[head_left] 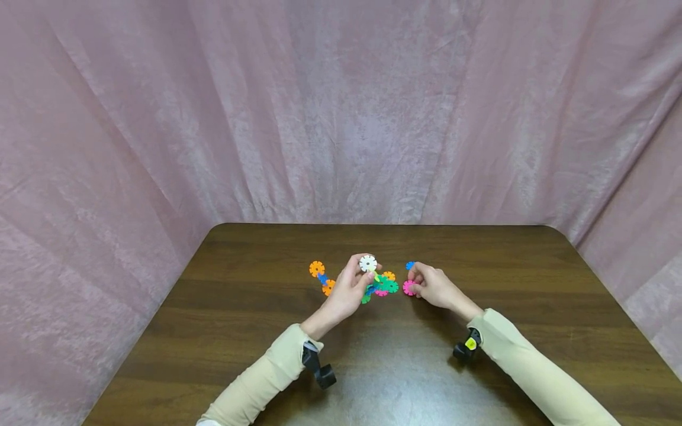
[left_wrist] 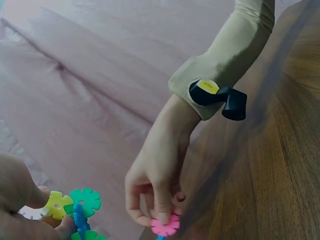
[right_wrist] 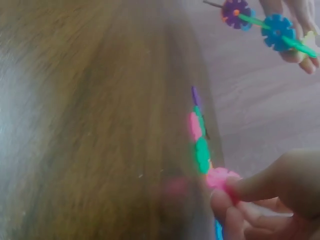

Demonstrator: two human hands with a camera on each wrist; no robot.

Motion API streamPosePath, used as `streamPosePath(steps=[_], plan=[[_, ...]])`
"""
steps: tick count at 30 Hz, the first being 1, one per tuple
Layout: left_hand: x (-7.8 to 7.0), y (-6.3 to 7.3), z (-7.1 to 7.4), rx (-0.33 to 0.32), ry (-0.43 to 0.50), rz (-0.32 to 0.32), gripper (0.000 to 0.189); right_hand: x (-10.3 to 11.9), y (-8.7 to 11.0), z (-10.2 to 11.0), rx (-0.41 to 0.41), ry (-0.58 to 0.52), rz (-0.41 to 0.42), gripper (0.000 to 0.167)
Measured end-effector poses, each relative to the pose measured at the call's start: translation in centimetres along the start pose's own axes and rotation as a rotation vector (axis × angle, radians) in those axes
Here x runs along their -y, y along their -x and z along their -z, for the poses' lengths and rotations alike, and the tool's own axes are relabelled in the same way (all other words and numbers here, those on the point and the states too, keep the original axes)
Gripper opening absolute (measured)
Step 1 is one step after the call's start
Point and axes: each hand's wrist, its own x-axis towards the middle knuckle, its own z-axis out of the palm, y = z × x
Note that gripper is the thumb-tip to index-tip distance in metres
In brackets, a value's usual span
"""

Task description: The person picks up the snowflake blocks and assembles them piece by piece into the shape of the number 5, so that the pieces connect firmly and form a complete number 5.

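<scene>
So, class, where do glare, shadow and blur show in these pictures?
Head view: glare whitens the near tabletop, a shadow lies beside the right sleeve; left wrist view: dim, the right hand fairly crisp; right wrist view: hazy, the pink notched disc blurred.

A white notched disc [head_left: 367, 263] and, to its right, a pink notched disc [head_left: 409, 287] are held face-on near the desk's [head_left: 511, 254] far edge.

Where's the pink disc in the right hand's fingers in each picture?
Head: the pink disc, below and right of centre.
Left wrist: the pink disc, near the bottom, around the middle.
Right wrist: the pink disc, lower right.
Shared landmark: the right hand, pinching it.
</scene>
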Motion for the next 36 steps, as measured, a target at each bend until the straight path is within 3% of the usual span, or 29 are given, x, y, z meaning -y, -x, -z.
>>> streamPosePath(steps=[16, 36], plan=[[0.3, 0.0, 0.0, 0.071, -0.029, 0.055, 0.038, 2.0, 0.1, 0.8, -0.154, -0.214, 0.103, 0.011], [0.3, 0.3, -0.1, 0.125, -0.07, 0.138, 0.049, 4.2, 0.1, 1.4, -0.155, -0.365, 0.185, 0.012]])
